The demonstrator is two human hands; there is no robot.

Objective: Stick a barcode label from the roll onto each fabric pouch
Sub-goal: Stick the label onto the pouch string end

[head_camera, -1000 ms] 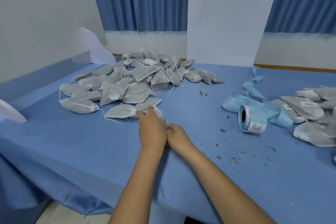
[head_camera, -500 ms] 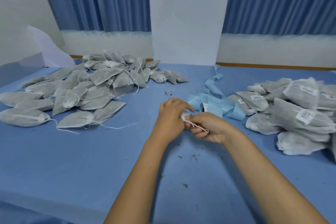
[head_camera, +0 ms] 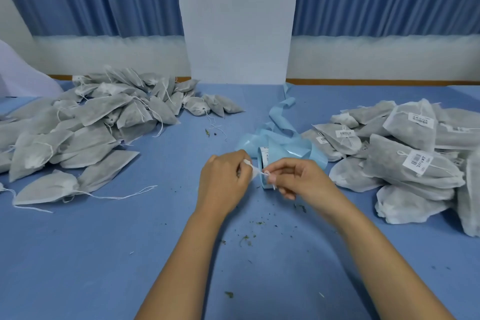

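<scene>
Head view has both my hands close together over the middle of the tabletop (head_camera: 104,254). My left hand (head_camera: 223,182) is curled tight round a pouch (head_camera: 248,165). Only a scrap of its white fabric shows past my knuckles, so I cannot tell how the rest of it lies. My right hand (head_camera: 304,182) pinches the pouch's drawstring (head_camera: 263,173) between thumb and forefinger, with the other fingers loosely folded. The string crosses the short gap between the two hands.

The label roll (head_camera: 264,157) lies on its side just beyond that gap, away from me. It is nearer my right fingertips than my left, and whether they touch it I cannot tell. My hands cover most of it, so its axis is unclear. Its blue backing strip (head_camera: 281,138) loops off behind it toward the wall.

The unlabelled heap (head_camera: 91,125) sits well off to my left and the labelled heap (head_camera: 415,153) to my right.

I judge the right hand should fetch the label. Once it lets go of the string, the roll is a short reach forward, while the left hand holds the pouch.
</scene>
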